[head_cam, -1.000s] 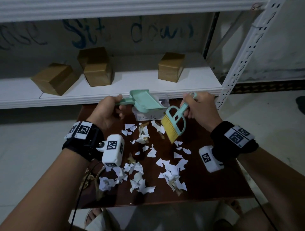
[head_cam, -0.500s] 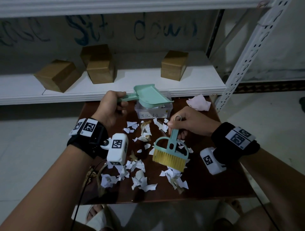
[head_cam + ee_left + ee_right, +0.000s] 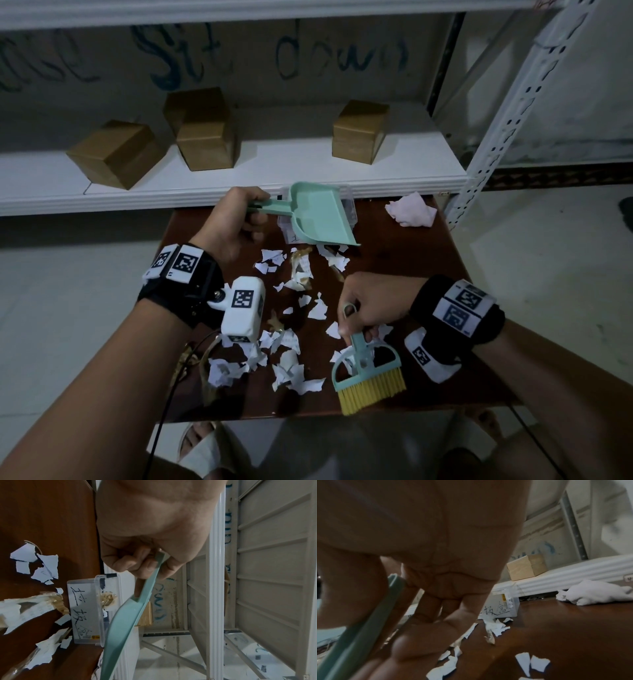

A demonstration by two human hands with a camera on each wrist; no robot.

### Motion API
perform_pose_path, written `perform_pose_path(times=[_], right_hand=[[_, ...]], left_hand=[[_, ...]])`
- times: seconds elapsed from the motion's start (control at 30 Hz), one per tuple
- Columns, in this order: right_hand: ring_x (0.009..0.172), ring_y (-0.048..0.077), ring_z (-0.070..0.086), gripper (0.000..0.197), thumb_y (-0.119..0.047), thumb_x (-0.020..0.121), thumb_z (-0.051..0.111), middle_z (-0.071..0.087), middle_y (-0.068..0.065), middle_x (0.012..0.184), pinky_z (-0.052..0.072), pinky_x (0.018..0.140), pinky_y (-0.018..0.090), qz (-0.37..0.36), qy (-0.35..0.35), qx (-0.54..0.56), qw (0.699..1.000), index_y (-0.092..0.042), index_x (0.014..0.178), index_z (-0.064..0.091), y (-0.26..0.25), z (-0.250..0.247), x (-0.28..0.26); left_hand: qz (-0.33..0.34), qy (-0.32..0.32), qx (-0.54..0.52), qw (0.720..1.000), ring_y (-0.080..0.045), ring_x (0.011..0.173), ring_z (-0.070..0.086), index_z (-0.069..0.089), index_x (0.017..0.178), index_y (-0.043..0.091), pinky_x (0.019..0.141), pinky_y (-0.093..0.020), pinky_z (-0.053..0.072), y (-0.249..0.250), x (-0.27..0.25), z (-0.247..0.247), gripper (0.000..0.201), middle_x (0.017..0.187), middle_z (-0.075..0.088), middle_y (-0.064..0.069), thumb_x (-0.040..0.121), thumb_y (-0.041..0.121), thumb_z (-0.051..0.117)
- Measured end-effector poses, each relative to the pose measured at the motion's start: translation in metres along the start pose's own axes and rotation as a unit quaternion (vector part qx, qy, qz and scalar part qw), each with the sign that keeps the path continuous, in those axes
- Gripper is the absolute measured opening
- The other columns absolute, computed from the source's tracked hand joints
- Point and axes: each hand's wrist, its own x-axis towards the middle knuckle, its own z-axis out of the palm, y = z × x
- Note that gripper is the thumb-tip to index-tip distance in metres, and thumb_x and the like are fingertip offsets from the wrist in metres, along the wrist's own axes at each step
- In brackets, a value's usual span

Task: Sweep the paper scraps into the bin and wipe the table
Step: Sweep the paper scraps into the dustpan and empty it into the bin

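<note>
Several white paper scraps lie scattered over the dark brown table. My left hand grips the handle of a mint-green dustpan, held above the clear plastic bin at the table's far edge. My right hand holds the handle of a mint brush with yellow bristles, bristles down near the table's front edge, right of the scraps. The right wrist view shows the brush handle between thumb and fingers.
A crumpled white cloth lies at the table's far right corner. A white shelf with three brown boxes overhangs the table's back edge. A white perforated upright stands to the right. My feet show below the front edge.
My right hand has carried the brush from beside the dustpan down toward me to the table's front edge. The left hand with the dustpan has stayed over the bin.
</note>
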Motion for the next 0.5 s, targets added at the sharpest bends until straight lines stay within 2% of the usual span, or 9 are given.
perform_pose_path(times=[0.23,0.3,0.37,0.43,0.5], right_hand=[[0.06,0.013,0.069,0.019,-0.022,0.094,0.076,0.075,-0.004,0.067,0.059,0.066,0.032,0.025,0.059,-0.039,0.997,-0.008,0.083,0.082,0.0,-0.01,-0.003],[0.061,0.016,0.072,0.018,-0.022,0.093,0.077,0.076,-0.002,0.069,0.061,0.066,0.033,0.034,0.088,-0.046,0.995,-0.009,0.083,0.082,0.001,-0.014,-0.004],[0.062,0.017,0.072,0.017,-0.023,0.093,0.078,0.077,0.001,0.072,0.06,0.062,0.029,0.033,0.115,-0.057,0.991,-0.01,0.081,0.082,0.002,-0.02,-0.006],[0.061,0.014,0.071,0.017,-0.023,0.092,0.078,0.077,0.002,0.072,0.055,0.059,0.023,0.033,0.141,-0.066,0.987,-0.011,0.08,0.082,0.003,-0.025,-0.008],[0.059,0.011,0.071,0.019,-0.026,0.091,0.078,0.075,-0.001,0.067,0.055,0.058,0.023,0.035,0.173,-0.089,0.98,-0.013,0.077,0.081,0.004,-0.03,-0.011]], left_hand=[[-0.013,-0.049,0.032,0.998,-0.009,0.041,0.024,0.05,0.076,0.021,0.047,-0.025,0.021,-0.001,-0.003,0.003,0.021,0.051,0.031,0.007,0.097,0.019,0.048],[-0.023,-0.062,0.031,0.997,-0.009,0.042,0.023,0.052,0.077,0.02,0.048,-0.025,0.022,-0.001,-0.003,0.002,0.022,0.052,0.031,0.006,0.098,0.019,0.047],[-0.035,-0.085,0.033,0.995,-0.01,0.044,0.024,0.055,0.082,0.019,0.048,-0.024,0.024,-0.002,-0.004,0.0,0.02,0.054,0.032,0.005,0.099,0.02,0.046],[-0.042,-0.105,0.045,0.992,-0.01,0.045,0.023,0.058,0.086,0.017,0.047,-0.024,0.026,-0.003,-0.004,-0.001,0.019,0.055,0.034,0.004,0.1,0.021,0.046],[-0.044,-0.114,0.067,0.99,-0.011,0.045,0.024,0.059,0.09,0.015,0.048,-0.024,0.027,-0.004,-0.003,-0.002,0.018,0.055,0.035,0.004,0.1,0.021,0.046]])
